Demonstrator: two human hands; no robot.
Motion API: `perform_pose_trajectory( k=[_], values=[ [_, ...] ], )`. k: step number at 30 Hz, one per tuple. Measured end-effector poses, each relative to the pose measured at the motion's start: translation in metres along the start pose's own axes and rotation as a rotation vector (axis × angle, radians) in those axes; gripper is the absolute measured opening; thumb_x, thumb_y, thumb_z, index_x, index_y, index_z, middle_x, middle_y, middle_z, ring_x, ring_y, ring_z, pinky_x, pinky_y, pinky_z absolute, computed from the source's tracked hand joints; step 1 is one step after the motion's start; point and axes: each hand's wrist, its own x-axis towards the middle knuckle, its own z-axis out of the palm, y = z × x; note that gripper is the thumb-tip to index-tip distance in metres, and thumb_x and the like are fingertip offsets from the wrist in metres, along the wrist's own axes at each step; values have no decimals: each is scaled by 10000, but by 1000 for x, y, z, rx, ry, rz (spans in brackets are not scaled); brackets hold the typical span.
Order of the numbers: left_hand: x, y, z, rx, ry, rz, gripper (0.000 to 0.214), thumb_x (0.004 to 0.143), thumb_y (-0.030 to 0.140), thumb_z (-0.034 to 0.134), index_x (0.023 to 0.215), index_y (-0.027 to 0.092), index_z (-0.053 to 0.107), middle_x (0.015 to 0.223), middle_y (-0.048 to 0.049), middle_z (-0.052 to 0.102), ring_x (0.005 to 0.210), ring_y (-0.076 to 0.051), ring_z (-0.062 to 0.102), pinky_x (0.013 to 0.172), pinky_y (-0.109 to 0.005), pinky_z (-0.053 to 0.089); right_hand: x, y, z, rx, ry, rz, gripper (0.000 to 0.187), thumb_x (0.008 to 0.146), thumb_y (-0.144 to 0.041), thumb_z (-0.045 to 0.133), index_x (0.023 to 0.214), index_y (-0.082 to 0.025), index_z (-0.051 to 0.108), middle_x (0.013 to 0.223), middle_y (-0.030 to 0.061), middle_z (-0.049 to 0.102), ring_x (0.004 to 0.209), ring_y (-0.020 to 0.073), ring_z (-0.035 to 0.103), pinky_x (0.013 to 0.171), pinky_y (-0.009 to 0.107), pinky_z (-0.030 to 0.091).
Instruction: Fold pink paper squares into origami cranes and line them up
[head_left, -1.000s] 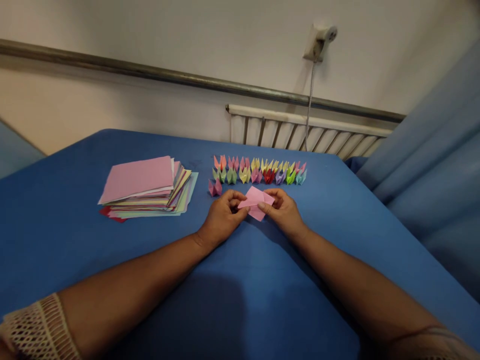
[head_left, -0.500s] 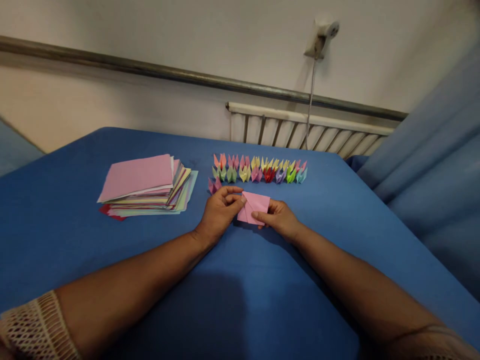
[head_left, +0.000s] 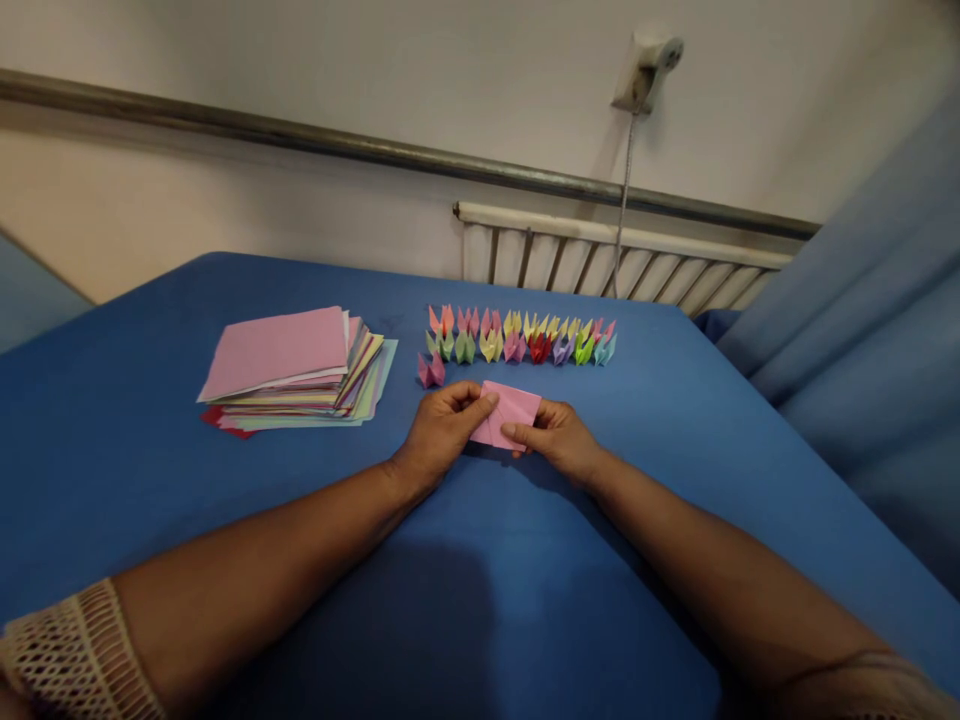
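Pink paper (head_left: 517, 405) squarish, no long axis tbh; left hand (head_left: 441, 430) pinching 9 o'clock side, right hand (head_left: 561, 438) pinching 4 o'clock, neither nearer.

The paper square (head_left: 517, 405) was plain pink. Left of the square, the paper stack (head_left: 276, 355) showed pink on top, with white, yellow, pale green and red edges below. Just beyond the square, the paper birds (head_left: 538, 349) were orange-pink, pink, yellow, green, red, purple and light blue. Beneath the square, the table (head_left: 675, 440) was blue; right of the square, the curtain (head_left: 862, 370) was greyish blue. Left of the square, the sleeve (head_left: 82, 650) was beige, lattice-patterned.
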Motion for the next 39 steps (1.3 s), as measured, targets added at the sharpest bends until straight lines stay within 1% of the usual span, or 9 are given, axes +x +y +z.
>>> perform_pose_trajectory(
  k=[8,14,19,24,28,30,33,36,39],
  values=[
    [7,-7,-2,-116,-4,-36,287,737,430,670,711,151,606,638,19,565,567,-97,494,539,-222,409,1,-1,0,-7,22,21,334,608,-380,799,834,-157,697,639,-10,637,516,94,525,521,247,447],
    [1,-11,4,-42,-112,-51,269,669,313,741,837,147,611,767,-9,672,671,-131,618,627,-250,494,3,-2,-4,-21,94,51,351,647,-432,759,829,-141,684,662,20,654,504,97,533,487,230,403],
    [6,-14,0,172,-187,-105,286,680,237,706,914,161,559,740,-11,682,645,-162,641,571,-261,486,10,4,-20,-182,135,-2,280,638,-372,750,731,-166,585,594,-34,587,488,82,481,503,224,382],
    [3,-16,-5,659,-265,105,446,743,265,655,1167,201,530,870,-40,683,749,-211,645,653,-321,476,6,11,-21,-661,180,-7,227,704,-244,682,887,-211,551,643,-53,581,558,118,521,559,250,399],
    [2,-16,-6,892,-222,362,509,747,275,668,1218,182,498,1115,-96,609,1013,-255,569,870,-393,439,-2,1,-18,-1079,186,-143,379,724,-231,692,1064,-203,526,962,54,616,806,179,571,714,317,425],
    [1,-13,-6,973,-270,478,358,771,248,641,1112,179,554,1106,-89,596,1034,-250,533,906,-398,408,-4,-4,-19,-1211,133,-265,320,759,-232,665,1051,-192,541,1043,86,578,930,208,544,795,344,411],
    [0,-5,-8,1049,-512,548,98,846,220,535,894,184,613,889,-48,620,865,-204,548,822,-351,409,-5,-10,-23,-1266,-117,-360,117,810,-141,557,912,-194,578,922,55,579,890,187,532,812,333,398],
    [-1,4,-13,1037,-677,583,101,846,230,536,878,191,623,829,-30,615,789,-177,544,761,-308,400,-5,-13,-29,-1165,-309,-347,161,764,-105,574,900,-192,574,900,34,582,840,164,537,788,304,411],
    [0,9,-18,1050,-727,625,138,848,283,565,943,204,627,848,-30,626,804,-183,557,764,-306,397,-5,-18,-33,-1110,-365,-285,281,719,-158,660,981,-197,565,970,38,584,871,172,542,790,310,422]
  ],
)
